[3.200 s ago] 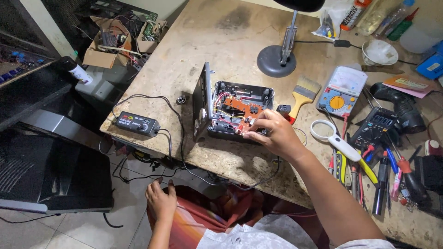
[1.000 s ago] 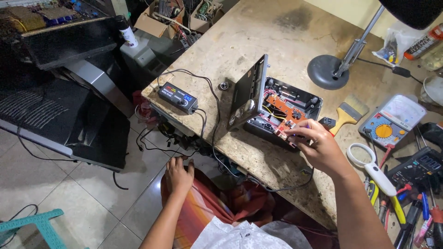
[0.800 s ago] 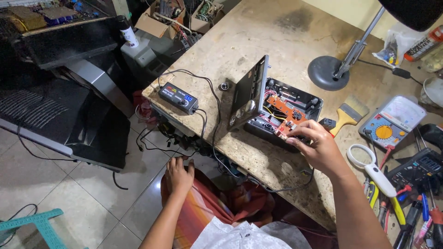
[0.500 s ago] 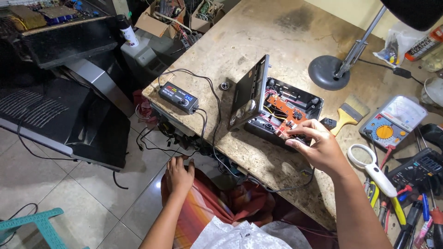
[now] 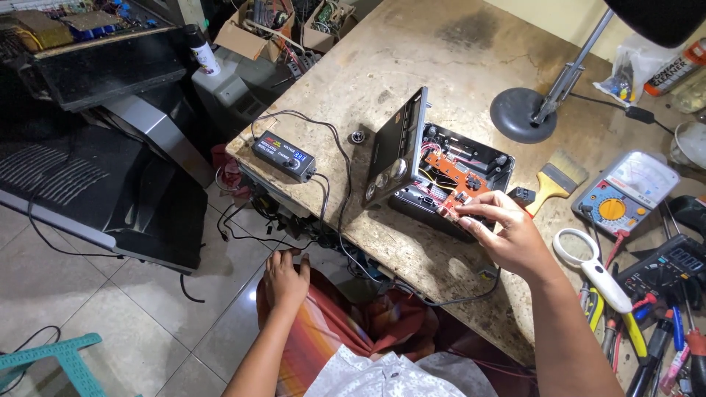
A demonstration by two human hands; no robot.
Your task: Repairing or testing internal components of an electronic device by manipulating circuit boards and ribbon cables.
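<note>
While the right hand (image 5: 507,237) pinches the orange circuit board (image 5: 452,176) at its near edge inside the opened black device (image 5: 441,176) on the tabletop (image 5: 412,66), the board looks light, stiff and fragile; edges suit holding. The left hand (image 5: 285,278) rests loosely spread on the lap.

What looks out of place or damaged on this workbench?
The small black electronic device lies opened, its front panel standing upright and the orange circuit board exposed. The right hand touches the board; nothing looks spilled.
</note>
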